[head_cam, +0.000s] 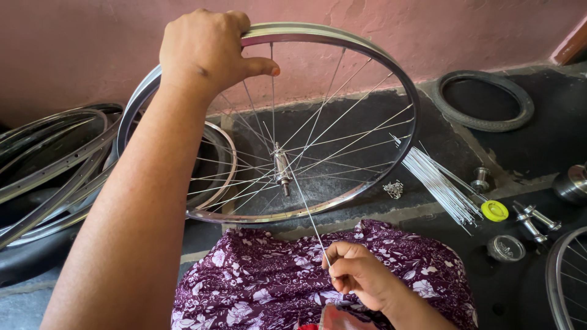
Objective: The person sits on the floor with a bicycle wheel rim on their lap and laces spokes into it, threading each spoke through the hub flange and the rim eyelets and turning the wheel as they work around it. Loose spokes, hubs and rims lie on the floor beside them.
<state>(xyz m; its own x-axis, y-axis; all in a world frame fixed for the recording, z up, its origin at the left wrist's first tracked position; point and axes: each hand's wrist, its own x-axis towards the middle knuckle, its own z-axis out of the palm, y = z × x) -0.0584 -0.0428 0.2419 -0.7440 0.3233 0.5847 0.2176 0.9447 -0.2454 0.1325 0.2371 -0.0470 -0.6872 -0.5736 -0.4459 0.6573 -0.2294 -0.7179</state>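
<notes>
A shiny bicycle wheel rim (391, 73) with thin metal spokes and a central hub (282, 170) stands tilted in front of me. My left hand (205, 49) grips the top of the rim. Lower down, over my lap in purple flowered cloth (263, 281), my right hand (358, 274) pinches the end of a loose spoke (309, 217) that runs up to the hub.
Several bare rims (49, 159) lie stacked at the left. A bundle of loose spokes (437, 183), a small pile of nipples (394, 189), a yellow cap (494, 211), hub axles (532, 220) and a small black tyre (483, 101) lie on the dark floor at right. A pink wall stands behind.
</notes>
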